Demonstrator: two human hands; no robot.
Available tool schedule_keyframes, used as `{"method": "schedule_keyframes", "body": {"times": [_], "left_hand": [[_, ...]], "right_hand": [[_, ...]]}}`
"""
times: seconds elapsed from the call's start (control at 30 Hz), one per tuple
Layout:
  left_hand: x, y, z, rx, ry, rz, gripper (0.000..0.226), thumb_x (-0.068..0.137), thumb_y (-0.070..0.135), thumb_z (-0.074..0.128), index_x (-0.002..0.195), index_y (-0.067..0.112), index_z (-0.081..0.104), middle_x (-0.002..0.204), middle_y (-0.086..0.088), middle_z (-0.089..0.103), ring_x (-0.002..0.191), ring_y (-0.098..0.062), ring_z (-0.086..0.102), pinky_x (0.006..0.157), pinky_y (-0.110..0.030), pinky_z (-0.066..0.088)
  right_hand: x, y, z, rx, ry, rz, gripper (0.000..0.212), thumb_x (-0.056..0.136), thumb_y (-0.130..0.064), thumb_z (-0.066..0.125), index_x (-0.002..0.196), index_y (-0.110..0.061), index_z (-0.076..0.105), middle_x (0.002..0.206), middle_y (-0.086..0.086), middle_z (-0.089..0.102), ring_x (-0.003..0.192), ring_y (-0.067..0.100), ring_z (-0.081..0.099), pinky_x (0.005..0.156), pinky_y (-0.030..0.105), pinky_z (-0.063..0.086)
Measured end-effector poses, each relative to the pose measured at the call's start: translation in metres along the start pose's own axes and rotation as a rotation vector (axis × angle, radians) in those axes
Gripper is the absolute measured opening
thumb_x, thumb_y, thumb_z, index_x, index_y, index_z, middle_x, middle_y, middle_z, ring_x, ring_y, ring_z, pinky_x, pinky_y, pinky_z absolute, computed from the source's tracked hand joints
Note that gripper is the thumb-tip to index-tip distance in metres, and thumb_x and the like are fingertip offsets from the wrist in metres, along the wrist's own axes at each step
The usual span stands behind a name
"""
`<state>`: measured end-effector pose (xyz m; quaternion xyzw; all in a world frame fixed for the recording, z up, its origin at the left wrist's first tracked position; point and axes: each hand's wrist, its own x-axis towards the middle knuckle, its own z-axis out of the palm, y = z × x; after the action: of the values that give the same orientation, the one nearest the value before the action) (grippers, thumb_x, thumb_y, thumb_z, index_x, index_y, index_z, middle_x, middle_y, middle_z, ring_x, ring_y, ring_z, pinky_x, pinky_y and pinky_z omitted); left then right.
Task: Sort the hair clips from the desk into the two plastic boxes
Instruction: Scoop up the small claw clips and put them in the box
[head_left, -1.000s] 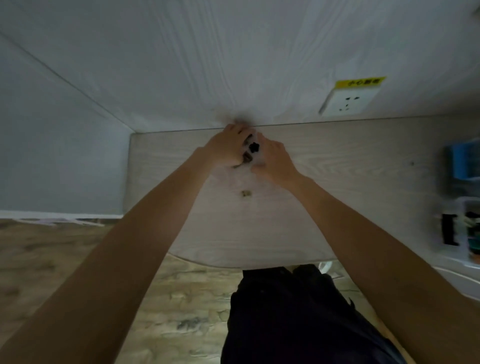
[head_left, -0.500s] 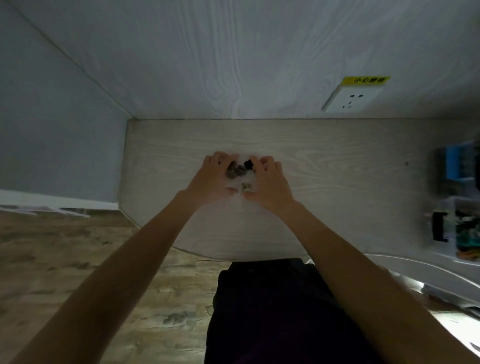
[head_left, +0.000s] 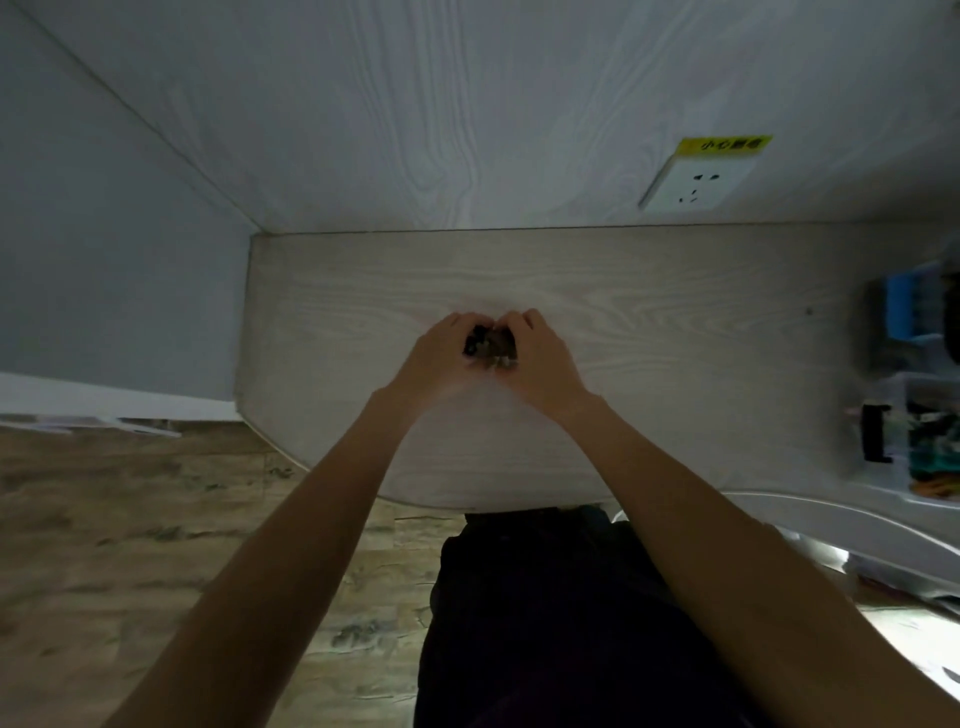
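Observation:
A small heap of dark hair clips (head_left: 491, 347) lies on the pale wooden desk (head_left: 649, 332), a little left of its middle. My left hand (head_left: 441, 353) and my right hand (head_left: 540, 358) are cupped around the heap from both sides, fingertips almost meeting behind it. Most of the clips are hidden by my fingers. Two plastic boxes stand at the desk's right edge: a blue one (head_left: 909, 312) farther back and a clear one (head_left: 919, 441) nearer, with coloured items inside.
The desk ends against a white wood-grain wall with a power socket (head_left: 693, 184) and a yellow label. Its left end meets a grey wall. The rounded front edge is close to my dark-clothed lap. Wooden floor lies to the left.
Both hands have dragged the clips from the back edge of the desk toward me, sweeping in the stray clip, and have closed tighter around the heap.

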<state>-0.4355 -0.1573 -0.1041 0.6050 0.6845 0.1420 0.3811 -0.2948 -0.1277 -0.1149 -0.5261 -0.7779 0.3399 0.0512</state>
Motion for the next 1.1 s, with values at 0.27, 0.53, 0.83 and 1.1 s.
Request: {"method": "schedule_keyframes", "body": {"times": [0.27,0.53,0.83,1.1], "left_hand": [[-0.010,0.028,0.008,-0.405,0.020,-0.043,0.045,0.081,0.012,0.069,0.123,0.012,0.055,0.115,-0.004,0.061,0.102,-0.015,0.060,0.081,-0.010,0.050],[0.002,0.137,0.051,-0.315,-0.020,0.253,0.046,0.087,0.017,0.063,0.131,0.014,0.051,0.120,-0.004,0.058,0.108,-0.009,0.056,0.088,-0.007,0.046],[0.051,0.314,0.151,-0.371,-0.144,0.366,0.036,0.083,0.023,0.069,0.117,0.015,0.060,0.106,0.003,0.063,0.092,-0.008,0.058,0.078,-0.007,0.043],[0.088,0.381,0.197,-0.066,0.042,0.400,0.042,0.086,0.027,0.062,0.127,0.020,0.053,0.126,-0.007,0.057,0.113,-0.021,0.054,0.094,-0.028,0.043]], "right_hand": [[-0.022,0.015,-0.030,0.191,0.077,0.038,0.041,0.077,-0.015,0.070,0.115,-0.009,0.057,0.110,0.015,0.059,0.098,0.030,0.056,0.080,0.030,0.041],[-0.089,0.079,-0.114,0.368,0.273,0.165,0.042,0.077,-0.018,0.073,0.115,-0.009,0.057,0.113,0.009,0.064,0.099,0.017,0.058,0.081,0.016,0.041],[-0.164,0.210,-0.242,0.460,0.415,0.363,0.039,0.085,-0.032,0.065,0.116,-0.012,0.052,0.102,0.004,0.059,0.083,0.013,0.058,0.077,0.026,0.048],[-0.155,0.301,-0.324,0.235,0.468,0.318,0.050,0.087,-0.022,0.062,0.131,-0.007,0.043,0.129,0.014,0.055,0.117,0.027,0.053,0.094,0.018,0.037]]}}
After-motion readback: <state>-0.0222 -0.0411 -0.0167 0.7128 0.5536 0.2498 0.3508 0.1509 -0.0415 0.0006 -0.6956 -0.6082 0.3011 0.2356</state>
